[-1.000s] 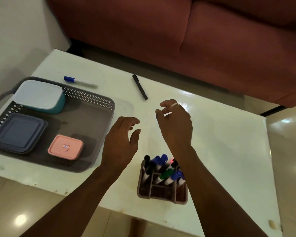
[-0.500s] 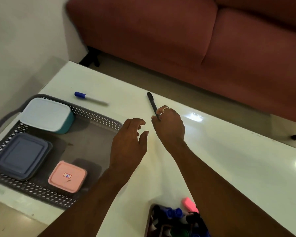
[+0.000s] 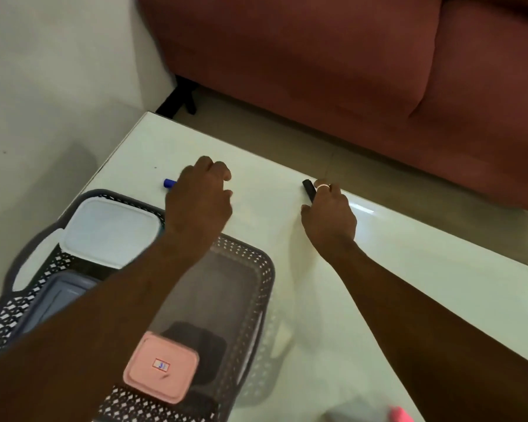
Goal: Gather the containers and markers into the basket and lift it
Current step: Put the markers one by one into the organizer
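A grey perforated basket (image 3: 265,269) sits on the white table (image 3: 409,269) at the left. It holds a white-lidded teal container (image 3: 110,229), a blue-grey container (image 3: 55,300) and a pink container (image 3: 162,365). Beyond the basket, my left hand (image 3: 200,196) curls over a blue marker (image 3: 169,183); only its blue cap shows. My right hand (image 3: 329,214) pinches a black marker (image 3: 308,188) lying near the table's far edge, and its lower part is hidden by my fingers.
A dark red sofa (image 3: 348,71) stands just past the table's far edge, with a strip of floor between. A wall lies to the left. A pink marker tip (image 3: 400,415) pokes in at the bottom right.
My left hand has reached forward over the basket onto the blue marker. My right hand has closed on the black marker. The view has shifted, so the marker holder has dropped out of frame.
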